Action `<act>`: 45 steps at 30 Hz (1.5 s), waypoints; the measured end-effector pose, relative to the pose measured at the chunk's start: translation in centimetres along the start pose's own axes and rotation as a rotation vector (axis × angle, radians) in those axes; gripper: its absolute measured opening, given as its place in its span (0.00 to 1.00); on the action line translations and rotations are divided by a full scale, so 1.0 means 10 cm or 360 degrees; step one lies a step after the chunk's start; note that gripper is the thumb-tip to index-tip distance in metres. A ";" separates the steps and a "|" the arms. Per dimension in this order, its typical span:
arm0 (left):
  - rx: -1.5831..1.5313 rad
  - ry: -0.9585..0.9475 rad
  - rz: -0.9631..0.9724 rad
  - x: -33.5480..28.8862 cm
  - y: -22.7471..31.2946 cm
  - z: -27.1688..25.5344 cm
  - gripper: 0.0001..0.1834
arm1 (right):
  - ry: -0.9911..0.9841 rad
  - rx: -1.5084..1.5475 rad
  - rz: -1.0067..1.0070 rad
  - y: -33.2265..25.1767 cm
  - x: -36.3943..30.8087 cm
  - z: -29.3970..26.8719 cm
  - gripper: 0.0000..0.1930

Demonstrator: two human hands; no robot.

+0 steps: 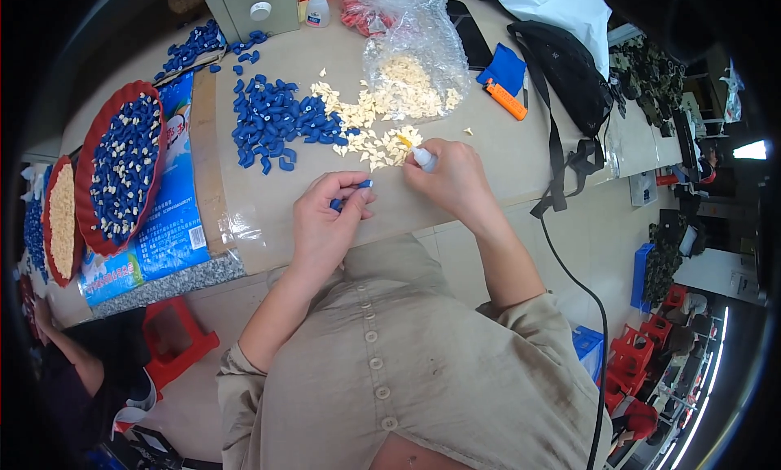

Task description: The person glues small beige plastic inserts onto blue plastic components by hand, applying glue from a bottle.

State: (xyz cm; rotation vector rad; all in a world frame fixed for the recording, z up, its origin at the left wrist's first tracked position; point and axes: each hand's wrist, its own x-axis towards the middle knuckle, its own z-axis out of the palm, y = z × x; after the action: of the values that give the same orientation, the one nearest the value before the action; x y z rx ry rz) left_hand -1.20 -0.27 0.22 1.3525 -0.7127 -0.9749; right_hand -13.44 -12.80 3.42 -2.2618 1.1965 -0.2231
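Note:
My left hand [333, 214] is closed at the table's near edge, pinching a small blue plastic piece [366, 183] with a pale end between thumb and forefinger. Another blue piece [336, 205] shows among its fingers. In my right hand [451, 177] is a small white glue bottle [423, 158], its yellow nozzle tilted toward the pale bits. Just beyond both hands lies a loose heap of small cream-coloured pieces [358, 112]. To its left spreads a pile of curved blue pieces [272, 116].
At left, a red scalloped tray [91, 218] holds mixed blue and cream pieces; a second red tray [55, 262] holds cream ones. A clear plastic bag [415, 75], an orange lighter-shaped tool [506, 101], a black bag [565, 71] and another glue bottle [317, 10] lie farther back.

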 end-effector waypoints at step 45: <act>0.0219 -0.0006 0.0291 -0.04 -0.02 0.00 0.07 | -0.0269 0.1426 0.0181 -0.18 -0.27 0.26 0.05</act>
State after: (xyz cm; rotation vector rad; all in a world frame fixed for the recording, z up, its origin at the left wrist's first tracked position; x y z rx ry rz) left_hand -1.40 0.05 0.05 1.3776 -0.9031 -0.7946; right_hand -12.77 -8.81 2.57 -1.3968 0.8773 -0.4150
